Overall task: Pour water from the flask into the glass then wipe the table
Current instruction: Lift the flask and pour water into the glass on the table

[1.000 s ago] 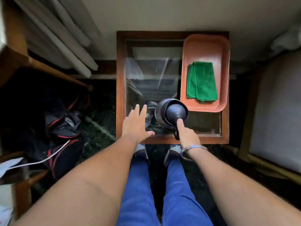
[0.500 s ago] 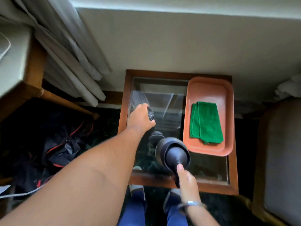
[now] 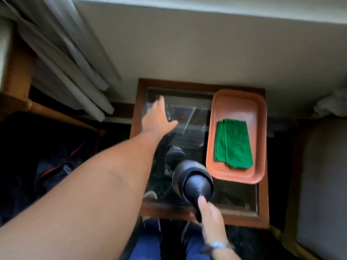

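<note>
A green cloth (image 3: 233, 143) lies in the orange tray (image 3: 237, 102) at the table's (image 3: 199, 212) right edge. The left hand (image 3: 156, 119) reaches out flat, fingers spread, holding nothing. The right hand (image 3: 211, 216) grips the black flask's (image 3: 193, 180) handle.

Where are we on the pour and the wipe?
Nothing finished. The right hand holds the flask, upright on the table; the left hand reaches toward the glass, which is blurred. The green cloth lies folded in the tray.

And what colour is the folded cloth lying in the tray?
Green cloth, on an orange-pink tray; clearest in the head view.
</note>
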